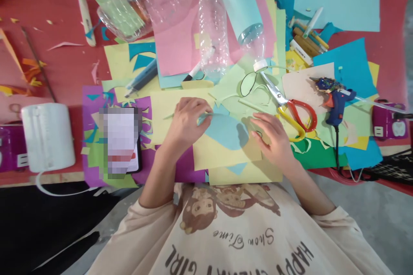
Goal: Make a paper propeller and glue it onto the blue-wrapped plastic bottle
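My left hand [189,122] is closed, its fingers curled around a thin pale green paper strip [168,116] whose ends poke out on both sides. Below and to its right lies a light blue paper piece [226,131] on pale yellow sheets [226,159]. Over the right end of that blue piece hovers my right hand [271,135], thumb and fingers apart with nothing seen in them. Close by on its right are scissors [288,111] with one red and one yellow handle loop.
A blue hot glue gun [337,105] lies at right, its cord hanging off the edge. At left sit a phone [124,139] and a white box-shaped device [48,137]. Clear plastic bottles [213,25], markers [142,78] and paper scraps spread across the back.
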A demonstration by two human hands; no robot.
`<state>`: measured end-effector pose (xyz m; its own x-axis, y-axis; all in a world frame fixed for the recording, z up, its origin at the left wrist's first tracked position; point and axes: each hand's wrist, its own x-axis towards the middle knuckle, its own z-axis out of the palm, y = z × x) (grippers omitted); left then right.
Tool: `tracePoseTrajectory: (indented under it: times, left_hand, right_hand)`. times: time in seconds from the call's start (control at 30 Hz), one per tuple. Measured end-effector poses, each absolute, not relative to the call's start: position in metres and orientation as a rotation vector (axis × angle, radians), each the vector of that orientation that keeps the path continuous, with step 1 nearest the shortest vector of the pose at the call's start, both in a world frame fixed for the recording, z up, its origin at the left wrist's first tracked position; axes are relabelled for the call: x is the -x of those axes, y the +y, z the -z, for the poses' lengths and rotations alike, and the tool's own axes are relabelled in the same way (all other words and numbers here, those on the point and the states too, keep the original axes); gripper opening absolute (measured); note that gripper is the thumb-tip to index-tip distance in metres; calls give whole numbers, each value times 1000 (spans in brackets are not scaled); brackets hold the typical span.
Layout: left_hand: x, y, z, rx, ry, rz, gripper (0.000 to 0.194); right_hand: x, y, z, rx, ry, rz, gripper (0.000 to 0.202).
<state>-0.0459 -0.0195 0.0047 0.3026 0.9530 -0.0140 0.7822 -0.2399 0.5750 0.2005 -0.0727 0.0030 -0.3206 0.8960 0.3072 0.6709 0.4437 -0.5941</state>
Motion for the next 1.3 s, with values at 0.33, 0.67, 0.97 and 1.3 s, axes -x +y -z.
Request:
tracePoseTrajectory:
  times: [0.33,0.67,0.97,1.3]
  left_hand:
    - [14,-42,-18,-1453,1045,-711,23]
    - [10,-49,5,-1146,1310,-468,39]
    - [13,-39,14,-905,1268,-656,38]
    - [9,-37,15,-922,1297,-607,40]
  right_hand:
    - [-185,-93,-12,1445,-1625,-1240,20]
    - [-206,-87,-12,1580,-1574,-1051,16]
    - [-325,-53,-17,2180,-1290,-10,18]
    - [-355,-31,5,2368,-1171,-163,33]
